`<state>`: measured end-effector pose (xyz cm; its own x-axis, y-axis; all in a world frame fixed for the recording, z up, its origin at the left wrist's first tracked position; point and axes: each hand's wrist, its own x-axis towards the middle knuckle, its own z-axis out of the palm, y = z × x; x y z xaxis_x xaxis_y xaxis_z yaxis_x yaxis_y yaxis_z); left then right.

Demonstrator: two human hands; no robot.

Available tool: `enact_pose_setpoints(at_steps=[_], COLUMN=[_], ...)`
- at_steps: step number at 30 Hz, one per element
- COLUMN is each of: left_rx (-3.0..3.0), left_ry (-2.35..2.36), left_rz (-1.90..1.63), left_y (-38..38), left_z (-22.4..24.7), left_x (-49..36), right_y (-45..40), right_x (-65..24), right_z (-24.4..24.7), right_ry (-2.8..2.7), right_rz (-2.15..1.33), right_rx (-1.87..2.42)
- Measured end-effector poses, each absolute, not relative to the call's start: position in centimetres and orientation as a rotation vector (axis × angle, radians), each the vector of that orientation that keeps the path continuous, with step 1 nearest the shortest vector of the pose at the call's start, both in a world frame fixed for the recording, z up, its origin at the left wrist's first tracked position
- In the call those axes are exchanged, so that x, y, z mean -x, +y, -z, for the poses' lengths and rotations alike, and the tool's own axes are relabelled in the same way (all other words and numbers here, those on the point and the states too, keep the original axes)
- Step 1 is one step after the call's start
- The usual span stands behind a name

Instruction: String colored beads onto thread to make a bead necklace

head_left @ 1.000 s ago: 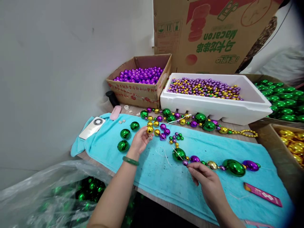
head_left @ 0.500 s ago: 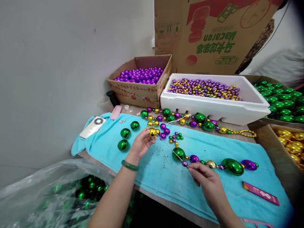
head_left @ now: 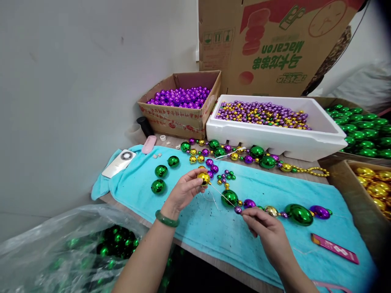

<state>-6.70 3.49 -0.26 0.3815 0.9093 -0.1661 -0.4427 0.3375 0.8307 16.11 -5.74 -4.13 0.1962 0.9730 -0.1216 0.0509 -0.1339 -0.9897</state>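
Observation:
In my left hand point(head_left: 185, 190), a shiny gold bead point(head_left: 203, 178) is pinched between thumb and fingers. A thin white string point(head_left: 222, 195) runs taut from this bead down to a small purple bead point(head_left: 238, 210). My right hand point(head_left: 267, 228) pinches the string right beside that purple bead; the exact grip is hidden by the fingertips. Behind the right hand lies a row of beads with a large green bead point(head_left: 301, 214) and a purple bead point(head_left: 320, 212). Loose purple beads point(head_left: 214, 169) and a cluster of small mixed beads point(head_left: 226, 176) rest near the left hand.
A turquoise towel point(head_left: 189, 228) covers the table. Large green beads point(head_left: 158, 186) and a phone point(head_left: 119, 163) lie left. Behind stand a carton of purple beads point(head_left: 171, 124) and a white foam box point(head_left: 275, 140). A finished-looking strand point(head_left: 257, 151) lies before it; a maroon packet point(head_left: 334, 248) sits right.
My left hand has moved a little right and down with the gold bead, nearer the right hand, and the stretch of string between them is shorter. My right hand stays nearly still.

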Motion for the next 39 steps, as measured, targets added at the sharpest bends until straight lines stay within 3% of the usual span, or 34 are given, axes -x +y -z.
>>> enact_pose_setpoints(at_steps=[12, 39], left_rx=[-0.784, -1.123], left_ry=[0.58, 0.767], left_rz=[-0.935, -0.973], left_y=[3.0, 1.2], left_z=[-0.1, -1.6], left_x=[6.5, 4.0], right_y=[-5.7, -5.3], right_x=[-16.6, -17.1], right_z=[5.2, 7.3], right_ry=[-0.963, -0.882], right_rz=[-1.286, -1.394], right_rx=[1.338, 1.24])
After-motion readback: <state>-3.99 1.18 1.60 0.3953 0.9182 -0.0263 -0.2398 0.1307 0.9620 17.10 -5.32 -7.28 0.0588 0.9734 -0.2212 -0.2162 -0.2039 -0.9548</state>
